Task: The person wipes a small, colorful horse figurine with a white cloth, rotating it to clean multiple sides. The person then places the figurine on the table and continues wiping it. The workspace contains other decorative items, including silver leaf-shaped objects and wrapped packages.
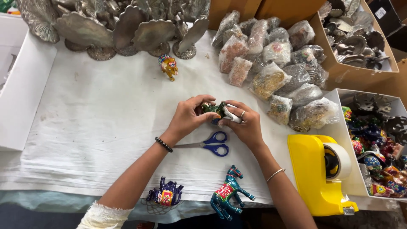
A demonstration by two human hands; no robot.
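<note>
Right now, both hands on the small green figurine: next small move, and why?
Probably reach the right hand to the tape dispenser: both it and the left hand hold the green figurine with white wrapping partly around it, and the dispenser sits just right.

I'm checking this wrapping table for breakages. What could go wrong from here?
The teal horse and purple figurine sit at the table's near edge, close to both forearms; a nudge might knock them off. The scissors lie right under the left hand and right hand, which hold a small green figurine, so a lowered wrist could catch them.
</note>
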